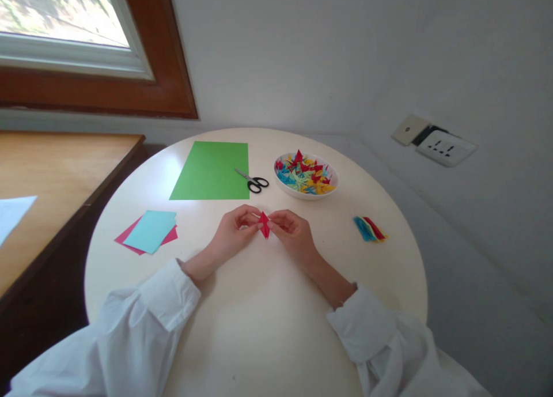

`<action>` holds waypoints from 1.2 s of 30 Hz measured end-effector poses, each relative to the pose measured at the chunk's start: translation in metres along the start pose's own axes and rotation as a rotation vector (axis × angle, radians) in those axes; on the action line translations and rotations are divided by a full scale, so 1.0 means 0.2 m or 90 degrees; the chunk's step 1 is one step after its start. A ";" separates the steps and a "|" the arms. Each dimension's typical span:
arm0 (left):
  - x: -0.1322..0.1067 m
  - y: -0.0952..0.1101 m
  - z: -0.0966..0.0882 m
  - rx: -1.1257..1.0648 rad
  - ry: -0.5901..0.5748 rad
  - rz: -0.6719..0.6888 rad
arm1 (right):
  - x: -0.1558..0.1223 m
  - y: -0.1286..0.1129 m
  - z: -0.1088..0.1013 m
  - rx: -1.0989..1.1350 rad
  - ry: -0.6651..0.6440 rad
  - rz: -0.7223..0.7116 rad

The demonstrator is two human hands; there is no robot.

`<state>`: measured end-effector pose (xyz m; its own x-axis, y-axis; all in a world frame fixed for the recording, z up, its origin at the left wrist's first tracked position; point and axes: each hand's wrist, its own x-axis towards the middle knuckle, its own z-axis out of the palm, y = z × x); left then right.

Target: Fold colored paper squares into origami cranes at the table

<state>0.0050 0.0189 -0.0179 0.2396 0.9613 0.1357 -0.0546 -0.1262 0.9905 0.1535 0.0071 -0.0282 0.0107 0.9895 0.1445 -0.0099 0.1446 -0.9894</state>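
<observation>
A small piece of red folded paper (265, 226), shaped like a narrow diamond, is held upright over the middle of the round table. My left hand (239, 227) pinches its left side between thumb and fingers. On the right side, my right hand (292, 231) grips it the same way. Fingertips cover both side corners of the diamond. Beyond my hands, a white bowl (306, 197) holds many small folded paper cranes (305, 175) in red, blue, yellow and pale green.
Black-handled scissors (254, 183) lie partly on a green paper sheet (211, 169). Blue and pink paper squares (150, 231) rest at the left. A bundle of colored folded strips (370, 229) lies at the right. A wooden desk (56, 172) adjoins on the left; the wall has a socket (446, 147).
</observation>
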 end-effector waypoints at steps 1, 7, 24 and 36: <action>0.00 0.00 0.00 -0.009 -0.005 0.000 | 0.00 0.00 0.00 -0.002 -0.001 0.000; -0.01 0.01 0.01 -0.031 -0.029 0.000 | -0.01 -0.02 0.00 -0.013 -0.003 -0.007; -0.01 -0.01 -0.01 0.053 -0.049 0.030 | 0.00 -0.01 -0.01 -0.037 -0.012 -0.049; -0.02 0.02 -0.01 0.054 -0.029 -0.022 | 0.00 -0.03 -0.02 -0.030 -0.016 -0.042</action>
<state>0.0020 0.0154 -0.0147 0.2832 0.9537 0.1009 0.0364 -0.1158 0.9926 0.1566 0.0056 -0.0229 -0.0146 0.9777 0.2093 0.0376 0.2097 -0.9770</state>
